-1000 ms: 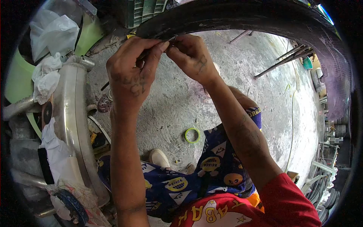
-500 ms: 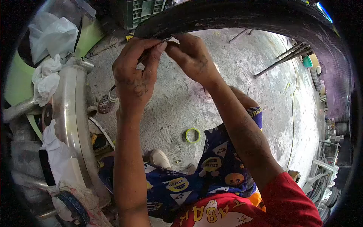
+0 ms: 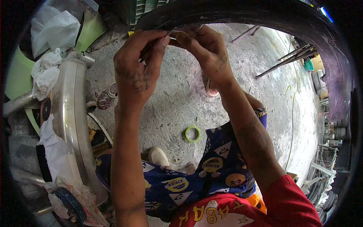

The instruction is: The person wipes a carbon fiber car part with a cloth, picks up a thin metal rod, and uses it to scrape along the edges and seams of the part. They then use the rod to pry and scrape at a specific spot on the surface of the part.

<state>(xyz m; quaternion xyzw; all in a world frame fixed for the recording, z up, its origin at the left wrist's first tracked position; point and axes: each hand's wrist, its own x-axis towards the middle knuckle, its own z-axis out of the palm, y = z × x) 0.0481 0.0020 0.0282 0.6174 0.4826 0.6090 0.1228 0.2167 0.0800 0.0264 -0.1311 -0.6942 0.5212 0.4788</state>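
A long dark curved panel (image 3: 242, 15), scuffed along its edge, arches across the top of the view. At its lower edge my left hand (image 3: 138, 70) is closed in a pinch. A thin sliver shows at the fingertips and a slim dark piece lies in the palm; I cannot make out what they are. Close beside it, my right hand (image 3: 211, 53) has its fingers bent and closed at the same edge, the fingertips nearly meeting those of the left. A small shiny spot shows at its upper fingers, too small to name.
On the concrete floor (image 3: 174, 109) lies a yellow-green tape roll (image 3: 192, 134). A silver metal cylinder (image 3: 72, 109) with white cloths (image 3: 46, 75) stands at left. Dark rods (image 3: 283, 62) stick out at upper right. A dark green crate (image 3: 141, 9) is at the top.
My right hand has shifted slightly right and turned, its upper fingers now showing more. My left hand has moved a little right, still pinched. The panel sits slightly higher in view.
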